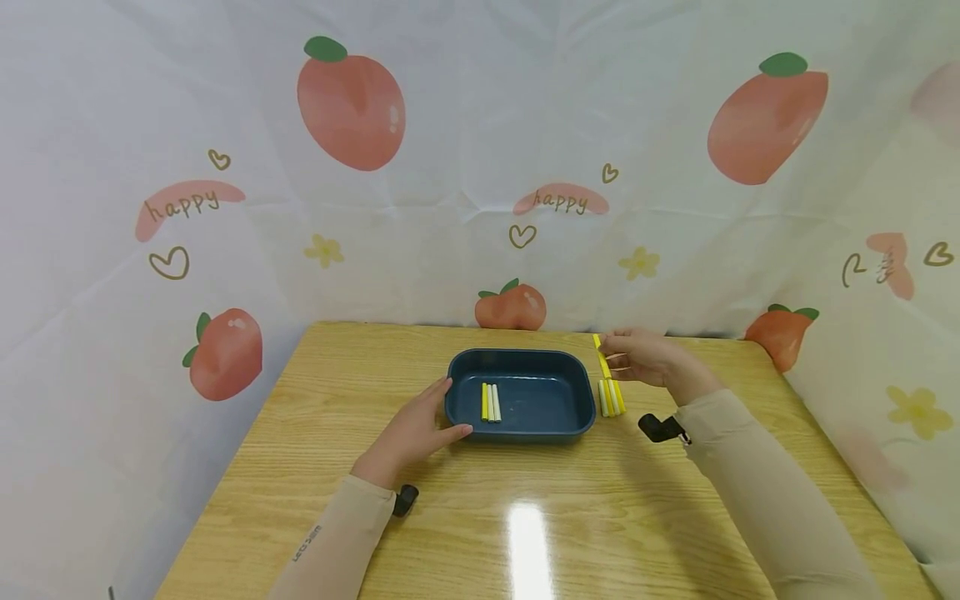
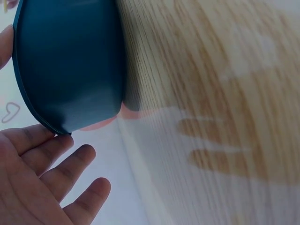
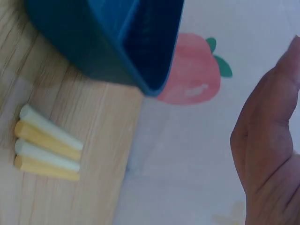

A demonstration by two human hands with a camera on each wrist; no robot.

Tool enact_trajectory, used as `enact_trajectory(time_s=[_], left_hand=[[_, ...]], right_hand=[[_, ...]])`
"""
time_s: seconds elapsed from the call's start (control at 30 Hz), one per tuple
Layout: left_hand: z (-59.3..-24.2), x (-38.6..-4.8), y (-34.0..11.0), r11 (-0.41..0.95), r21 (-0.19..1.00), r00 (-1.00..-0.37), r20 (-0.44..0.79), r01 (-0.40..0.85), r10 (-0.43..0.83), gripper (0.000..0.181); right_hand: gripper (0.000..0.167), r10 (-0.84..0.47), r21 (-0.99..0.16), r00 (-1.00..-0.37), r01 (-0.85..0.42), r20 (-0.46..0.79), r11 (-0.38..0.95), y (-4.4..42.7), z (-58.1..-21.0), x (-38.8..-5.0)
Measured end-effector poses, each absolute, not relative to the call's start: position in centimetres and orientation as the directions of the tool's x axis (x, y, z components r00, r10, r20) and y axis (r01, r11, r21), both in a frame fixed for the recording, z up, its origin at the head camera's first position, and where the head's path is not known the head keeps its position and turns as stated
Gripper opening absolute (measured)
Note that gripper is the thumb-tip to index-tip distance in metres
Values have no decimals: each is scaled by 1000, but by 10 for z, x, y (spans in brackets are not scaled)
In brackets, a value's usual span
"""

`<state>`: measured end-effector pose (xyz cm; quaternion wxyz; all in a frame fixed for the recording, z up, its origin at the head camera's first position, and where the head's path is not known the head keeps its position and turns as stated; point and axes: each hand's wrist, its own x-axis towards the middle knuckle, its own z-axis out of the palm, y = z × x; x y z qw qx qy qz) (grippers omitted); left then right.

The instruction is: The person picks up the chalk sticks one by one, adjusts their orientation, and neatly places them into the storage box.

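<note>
One yellow stick (image 1: 603, 364), partly finger-covered, pinched by right hand (image 1: 651, 358); left hand (image 1: 411, 428) spread against blue tray (image 1: 543, 406).

Basin (image 2: 70, 61), dark teal-blue, smooth-walled, standing on a wood-grain tabletop (image 2: 211, 61), glossy, bearing pale reflections and two darker finger-like patches (image 2: 225, 161). Left hand (image 2: 35, 183), bare, at the basin's left end: thumb (image 2: 4, 47) and foremost fingertips touching the rim, the remaining two fingers spread apart from it. Beyond, on the far side, white cloth (image 2: 108, 152) printed with a heart outline (image 2: 10, 112) and a partly hidden pink-red shape (image 2: 99, 125).
</note>
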<state>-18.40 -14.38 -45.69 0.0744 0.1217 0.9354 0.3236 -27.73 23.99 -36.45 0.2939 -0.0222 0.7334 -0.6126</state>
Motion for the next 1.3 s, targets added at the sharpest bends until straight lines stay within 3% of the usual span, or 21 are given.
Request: enact_trajectory(time_s=[0.33, 0.67, 1.3], left_hand=[[-456, -183, -143, 754, 633, -958, -65, 176, 278, 97], [-458, -184, -145, 751, 636, -959, -58, 179, 278, 97], [-460, -186, -144, 757, 632, -961, -67, 167, 268, 96]], right_hand=[[3, -400, -899, -807, 367, -435, 239, 206, -356, -280], [28, -459, -896, -770, 386, -443, 218, 168, -353, -282], [5, -418, -824, -712, 452, -564, 341, 123, -382, -299]])
